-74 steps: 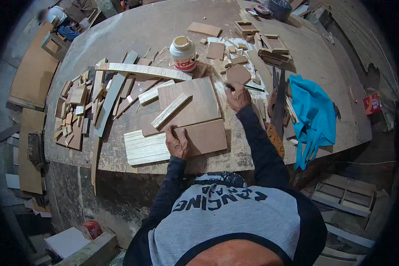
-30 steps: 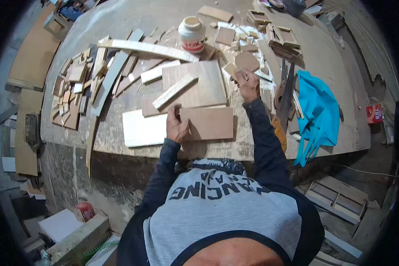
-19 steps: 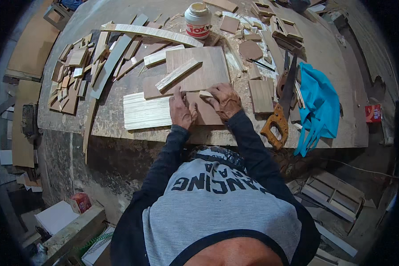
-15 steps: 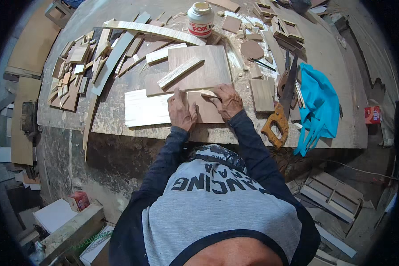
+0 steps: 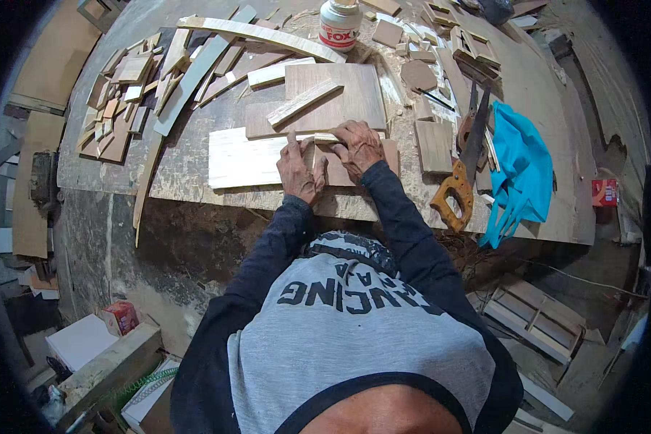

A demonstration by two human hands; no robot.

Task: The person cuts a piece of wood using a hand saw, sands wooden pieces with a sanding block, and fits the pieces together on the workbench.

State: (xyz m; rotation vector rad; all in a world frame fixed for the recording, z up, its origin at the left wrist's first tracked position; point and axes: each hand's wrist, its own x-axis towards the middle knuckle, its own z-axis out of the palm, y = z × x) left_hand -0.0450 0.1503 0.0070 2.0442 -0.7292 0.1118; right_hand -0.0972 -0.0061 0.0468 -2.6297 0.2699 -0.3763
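Observation:
My left hand [image 5: 301, 172] lies over the joint between a pale whitish board [image 5: 242, 160] and a smaller brown board [image 5: 385, 155], its thumb and fingers apart. A narrow wooden strip [image 5: 325, 138] lies along the far edge of the brown board. The closed fingers of my right hand [image 5: 357, 149] grip that strip, hiding its right part. Just beyond my hands is a larger brown panel [image 5: 365, 90], with a loose pale wooden stick [image 5: 305, 103] slanting across it.
Offcuts [image 5: 123, 90] pile up on the left, by a long grey strip [image 5: 195, 83]. A white glue jar [image 5: 340, 25] stands at the back. To the right lie a wood block [image 5: 433, 147], a handsaw [image 5: 453, 197] and a blue cloth bag [image 5: 519, 170].
My right hand has moved left along the strip, closer to my left hand, uncovering the brown board's right end. The whole view has shifted slightly.

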